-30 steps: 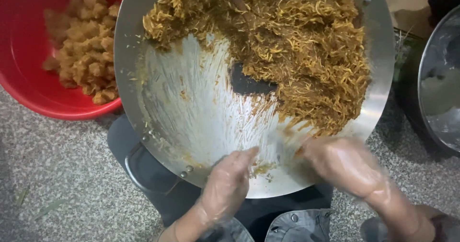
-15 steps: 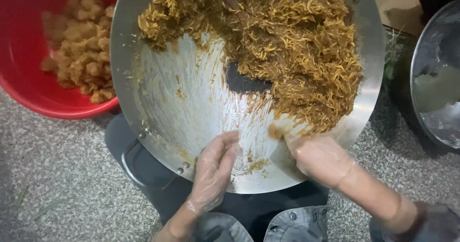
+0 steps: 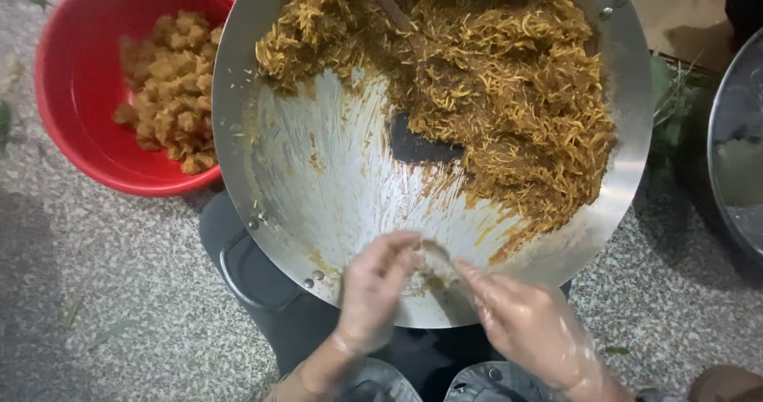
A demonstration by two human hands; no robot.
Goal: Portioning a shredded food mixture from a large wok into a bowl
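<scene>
Left hand (image 3: pixel 373 291): I see it at the bottom middle, in a thin clear glove, fingers curled onto a small lump of mix (image 3: pixel 433 260).
Right hand (image 3: pixel 528 322): just beside it, fingers pinching the same lump.
Lump risk: I think bits could drop off onto the floor (image 3: pixel 103 291), since it sits right by the pan rim.
Big metal pan (image 3: pixel 318 187): its near side is scraped bare; it might tip if I press the edge.
Shredded mix (image 3: pixel 509 92): piled at the top right.
Red bowl (image 3: pixel 67 76): upper left, holding brown chunks.

Wide steel pan (image 3: pixel 318 179): near-left side scraped bare; shredded mixture (image 3: pixel 509 92) and what looks like a spoon handle (image 3: pixel 385 4) block the far right.
</scene>
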